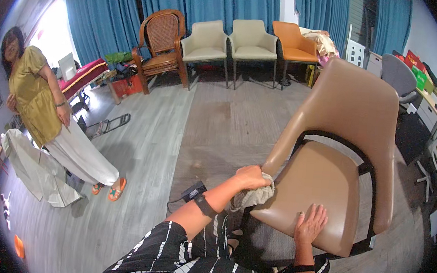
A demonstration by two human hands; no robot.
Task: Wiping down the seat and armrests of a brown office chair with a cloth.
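A tan leather-look armchair [350, 97] stands before me, its seat [314, 186] towards my knees. My left hand [252, 177] is closed on a crumpled pale cloth [256, 195], at the front end of the chair's left armrest. The cloth hangs below the fist beside the seat's edge. My right hand [310, 224] lies flat on the front part of the seat, fingers slightly spread, holding nothing. Dark straps are around both forearms; a small black device is by the left one.
A person [37, 87] in a yellow top stands at left, beside a grey-white draped sheet [39, 168]. A rattan armchair [163, 36], two cream chairs [208, 39] and an orange chair [295, 42] line the curtains. A cluttered desk [431, 101] stands at right.
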